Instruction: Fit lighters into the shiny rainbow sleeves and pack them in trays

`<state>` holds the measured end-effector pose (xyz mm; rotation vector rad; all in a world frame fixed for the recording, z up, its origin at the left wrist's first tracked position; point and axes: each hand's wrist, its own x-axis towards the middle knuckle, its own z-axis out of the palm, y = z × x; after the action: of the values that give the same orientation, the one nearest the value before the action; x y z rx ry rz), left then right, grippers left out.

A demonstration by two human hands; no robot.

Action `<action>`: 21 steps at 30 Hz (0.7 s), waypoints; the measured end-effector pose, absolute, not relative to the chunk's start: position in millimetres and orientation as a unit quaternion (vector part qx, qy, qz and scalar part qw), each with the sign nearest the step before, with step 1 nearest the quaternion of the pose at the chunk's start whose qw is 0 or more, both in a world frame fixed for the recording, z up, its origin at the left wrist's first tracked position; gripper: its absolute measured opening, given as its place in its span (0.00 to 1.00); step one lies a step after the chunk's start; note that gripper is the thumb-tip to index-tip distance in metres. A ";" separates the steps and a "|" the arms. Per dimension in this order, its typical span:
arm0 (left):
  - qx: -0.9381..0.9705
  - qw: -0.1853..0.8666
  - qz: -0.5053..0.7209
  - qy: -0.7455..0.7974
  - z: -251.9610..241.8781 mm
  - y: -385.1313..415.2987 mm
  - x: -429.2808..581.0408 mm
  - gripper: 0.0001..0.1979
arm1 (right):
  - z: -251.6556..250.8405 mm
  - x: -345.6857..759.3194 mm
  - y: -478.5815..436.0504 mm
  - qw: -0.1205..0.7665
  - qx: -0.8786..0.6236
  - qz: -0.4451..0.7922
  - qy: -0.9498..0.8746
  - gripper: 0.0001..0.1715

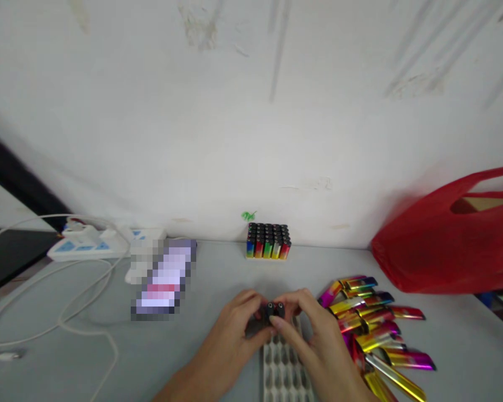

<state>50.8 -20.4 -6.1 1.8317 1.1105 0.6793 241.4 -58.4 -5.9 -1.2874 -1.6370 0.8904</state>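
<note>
Two black-topped lighters [270,309] between left hand [238,325] and right hand [316,329], both clamped on them, at the tray [282,368]

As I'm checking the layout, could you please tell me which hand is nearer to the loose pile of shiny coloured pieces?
The right hand: it is just left of the pile. The left hand is farther left, with the right hand between it and the pile.
</note>
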 end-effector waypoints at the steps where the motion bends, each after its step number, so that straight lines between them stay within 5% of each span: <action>1: 0.735 0.433 0.274 0.445 -6.4 -20.4 50.8 0.02 | -6.2 241.2 -58.8 0.421 -0.513 0.355 -0.658 0.08; 11: 0.744 0.418 0.280 0.439 -9.9 -19.6 49.5 0.02 | 4.8 238.5 -65.5 0.415 -0.537 0.323 -0.659 0.13; 15: 0.742 0.415 0.269 0.452 -6.5 -20.4 50.4 0.02 | -1.1 246.2 -60.6 0.444 -0.596 0.205 -0.637 0.11; 21: 0.743 0.415 0.247 0.463 -4.6 -20.4 50.1 0.03 | -10.1 260.8 -50.7 0.229 -0.721 -0.086 -0.648 0.16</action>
<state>50.1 -20.4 -4.6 1.8667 1.1629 0.6193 260.8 -50.7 -10.1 -1.9848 -1.7833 -0.2373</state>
